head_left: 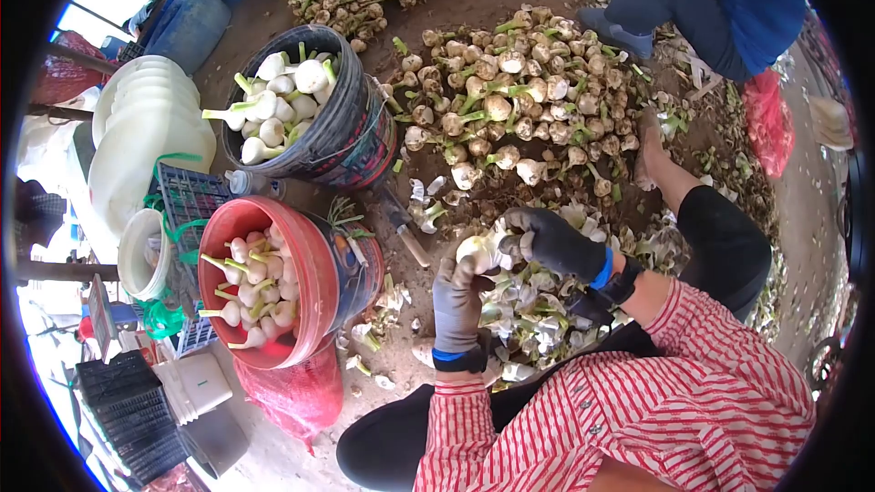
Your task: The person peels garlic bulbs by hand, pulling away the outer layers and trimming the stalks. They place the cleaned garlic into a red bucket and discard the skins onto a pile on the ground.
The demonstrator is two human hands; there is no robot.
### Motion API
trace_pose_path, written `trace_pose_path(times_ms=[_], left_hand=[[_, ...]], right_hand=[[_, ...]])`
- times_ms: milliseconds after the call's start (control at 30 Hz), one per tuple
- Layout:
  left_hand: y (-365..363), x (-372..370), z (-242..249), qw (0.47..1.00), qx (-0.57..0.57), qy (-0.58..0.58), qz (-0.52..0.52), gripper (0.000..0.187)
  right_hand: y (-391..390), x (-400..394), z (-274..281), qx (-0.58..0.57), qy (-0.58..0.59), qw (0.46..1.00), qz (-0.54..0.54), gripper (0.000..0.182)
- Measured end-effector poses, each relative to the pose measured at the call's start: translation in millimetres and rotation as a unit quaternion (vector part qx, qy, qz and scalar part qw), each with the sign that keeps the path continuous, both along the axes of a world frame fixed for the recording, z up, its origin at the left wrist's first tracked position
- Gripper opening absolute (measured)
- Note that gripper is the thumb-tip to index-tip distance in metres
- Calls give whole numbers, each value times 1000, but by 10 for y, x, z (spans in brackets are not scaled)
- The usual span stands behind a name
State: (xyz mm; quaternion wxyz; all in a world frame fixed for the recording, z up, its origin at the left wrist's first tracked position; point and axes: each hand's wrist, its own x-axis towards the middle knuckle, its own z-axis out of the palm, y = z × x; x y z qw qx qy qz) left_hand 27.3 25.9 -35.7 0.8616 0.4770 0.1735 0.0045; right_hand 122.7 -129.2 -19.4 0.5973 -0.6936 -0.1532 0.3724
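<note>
Between my two gloved hands is a whitish garlic bulb, with loose papery skin on its right side. My left hand, in a grey glove, grips the bulb from below left with fingers closed round it. From the right, my right hand, in a darker glove, pinches the bulb's skin side with bent fingers. Shed garlic skins lie under both hands. Just beyond them is a heap of unpeeled, soil-stained garlic. A knife with a wooden handle lies on the ground left of my hands.
A red bucket and a black bucket, both holding cleaned garlic, stand to the left. Behind them are a crate and a white pail. A red mesh bag lies near the red bucket. Another person sits at the upper right.
</note>
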Motion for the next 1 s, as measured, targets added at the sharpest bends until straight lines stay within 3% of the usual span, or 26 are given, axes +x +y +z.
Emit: trace_pose_path(times_ms=[33,67,133,167,200,267,300,333,400,467,500,600,667,733,800,833,867,900,933,967,1000], left_hand=[[-15,8,126,999,-24,19,30,73],[-28,15,125,999,-24,19,30,73],[-61,44,92,996,52,-2,76,73],[-21,93,11,980,187,-4,62,75],[-20,68,-16,981,185,-4,62,75],[-39,27,93,995,101,-12,22,74],[-33,-7,127,999,-35,-34,1,69],[-62,-41,126,992,-108,-66,-18,69],[-211,-49,138,971,-234,-44,-3,73],[-200,-36,141,968,-250,-28,5,73],[-192,-24,137,964,-267,-13,11,72],[-193,-1,59,949,-312,9,50,66],[-109,1,-116,987,-156,-39,15,61],[-148,-14,-211,987,-151,-25,48,57],[-178,-40,-253,986,-144,-13,84,53],[-182,-44,-258,978,-190,-12,89,51],[-185,-41,-236,967,-236,-12,94,49],[-159,-40,-202,929,-359,-42,83,48],[-201,-37,-110,928,-359,-42,84,48],[-269,-38,-4,991,-78,-75,73,48],[-321,-43,41,971,209,-101,55,49]], right_hand=[[2,-31,-58,83,86,992,-41,28],[-10,-27,-86,84,86,992,-41,28],[-24,1,-83,17,-22,999,38,23],[-47,0,-120,16,-22,999,37,23],[-75,-10,-197,22,-75,994,72,23],[-88,-15,-196,29,-125,986,108,24],[-97,-11,-174,195,2,980,27,28],[-95,2,-145,351,127,926,-53,32],[-81,-56,-137,388,168,904,-64,37],[-76,-116,-132,454,249,851,-86,50],[-99,-117,-116,454,249,851,-86,50],[-237,-106,-51,201,22,977,-69,64],[-186,-120,-80,253,68,961,-91,57],[-170,-166,-121,302,116,939,-112,50],[-173,-233,-154,237,133,961,-45,32],[-128,-334,-94,237,134,961,-51,29],[-127,-373,-46,241,85,966,45,31],[-123,-441,48,271,84,958,45,35],[-117,-485,217,300,83,949,45,40],[-142,-484,295,299,84,949,45,40],[-170,-471,352,255,106,958,75,46]])
